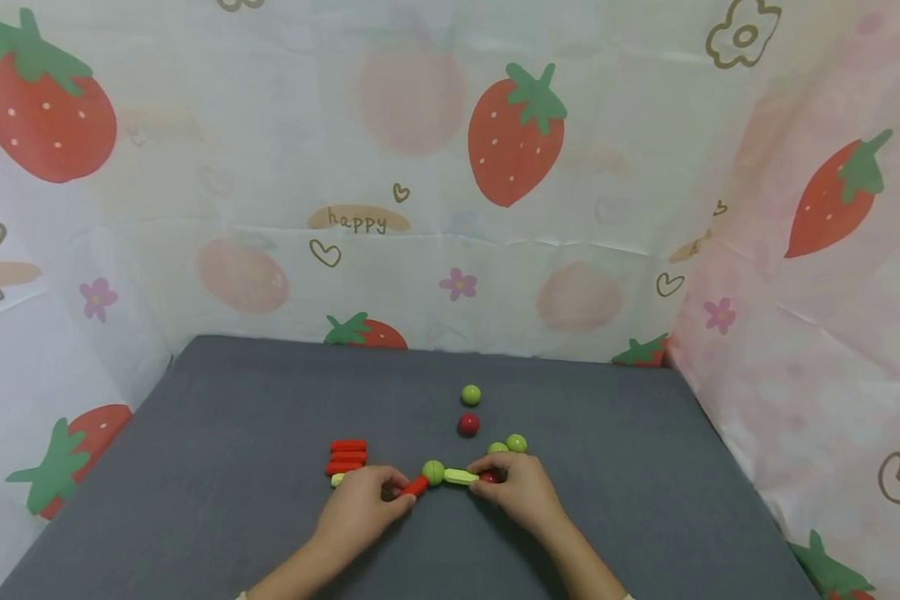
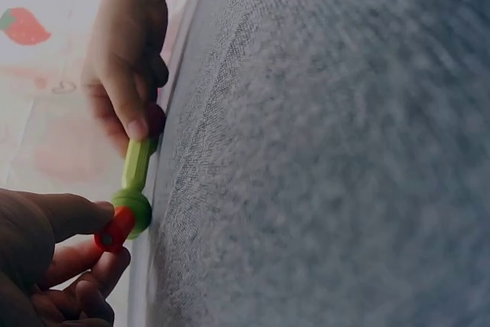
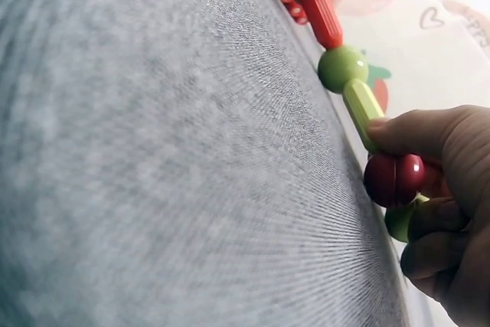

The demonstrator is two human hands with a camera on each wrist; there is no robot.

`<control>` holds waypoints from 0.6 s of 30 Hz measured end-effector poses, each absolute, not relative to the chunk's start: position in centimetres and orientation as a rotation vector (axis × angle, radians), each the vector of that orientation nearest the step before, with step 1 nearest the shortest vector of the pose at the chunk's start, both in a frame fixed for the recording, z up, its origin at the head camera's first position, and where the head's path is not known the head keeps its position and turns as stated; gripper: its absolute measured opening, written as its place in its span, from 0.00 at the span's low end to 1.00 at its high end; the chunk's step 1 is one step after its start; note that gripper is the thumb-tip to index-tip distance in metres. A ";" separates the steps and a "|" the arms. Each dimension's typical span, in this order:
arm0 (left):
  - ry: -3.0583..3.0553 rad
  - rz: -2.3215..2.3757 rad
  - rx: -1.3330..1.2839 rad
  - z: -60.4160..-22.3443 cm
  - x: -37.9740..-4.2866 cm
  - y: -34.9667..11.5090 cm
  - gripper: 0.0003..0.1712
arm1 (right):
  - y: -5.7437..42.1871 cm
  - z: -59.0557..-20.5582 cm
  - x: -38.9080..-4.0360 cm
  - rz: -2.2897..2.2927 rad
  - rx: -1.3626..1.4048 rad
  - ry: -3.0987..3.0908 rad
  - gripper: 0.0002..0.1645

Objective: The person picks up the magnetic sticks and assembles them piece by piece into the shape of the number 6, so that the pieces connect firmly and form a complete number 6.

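Observation:
My left hand [image 1: 352, 504] pinches a red rod [image 1: 416, 487] between thumb and fingers; the rod's far end meets a green ball [image 1: 432, 472]. From that ball's other side runs a light green rod [image 1: 461, 477], gripped near its end by my right hand [image 1: 523, 492]. A dark red ball [image 3: 394, 180] sits at this end of the light green rod, under the right thumb and partly covered by the fingers in the head view. Rods and balls form one line between the hands. In the right wrist view, another green ball [image 3: 400, 222] shows behind the right fingers.
Left of the left hand lie several red rods [image 1: 348, 457] side by side, with a light green rod [image 1: 337, 480] partly hidden. Beyond the right hand are two green balls [image 1: 517, 443]. Farther back on the grey table [image 1: 270, 400] sit a red ball [image 1: 468, 424] and a green ball [image 1: 471, 395].

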State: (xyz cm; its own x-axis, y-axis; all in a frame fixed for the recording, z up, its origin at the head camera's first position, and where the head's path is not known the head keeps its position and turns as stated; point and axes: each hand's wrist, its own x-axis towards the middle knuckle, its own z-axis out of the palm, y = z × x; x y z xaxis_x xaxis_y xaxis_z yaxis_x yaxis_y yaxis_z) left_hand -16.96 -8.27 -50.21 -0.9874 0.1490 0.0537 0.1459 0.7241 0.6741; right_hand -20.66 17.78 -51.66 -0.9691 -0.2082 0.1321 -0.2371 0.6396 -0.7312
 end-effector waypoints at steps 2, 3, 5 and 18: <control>2.920 1.149 0.245 -50.2 -16.9 -8.1 0.08 | 17.8 -51.6 -20.7 1.266 0.384 -2.811 0.11; 2.921 1.153 0.244 -50.3 -16.8 -8.1 0.08 | 17.8 -51.6 -20.7 1.269 0.381 -2.810 0.11; 2.913 1.165 0.243 -50.3 -16.7 -7.9 0.08 | 17.8 -51.6 -20.7 1.270 0.379 -2.811 0.11; 2.692 1.394 0.198 -50.4 -16.7 -7.3 0.12 | 17.7 -51.7 -20.9 1.274 0.377 -2.814 0.10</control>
State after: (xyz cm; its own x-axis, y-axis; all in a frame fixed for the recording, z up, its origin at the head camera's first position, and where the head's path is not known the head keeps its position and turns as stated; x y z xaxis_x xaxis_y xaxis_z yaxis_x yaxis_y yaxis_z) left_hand -16.74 -7.34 -50.39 -0.9862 0.1624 -0.0318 0.0678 0.5716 0.8177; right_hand -20.86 17.74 -51.74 -0.9702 -0.2068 0.1263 -0.2314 0.6356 -0.7365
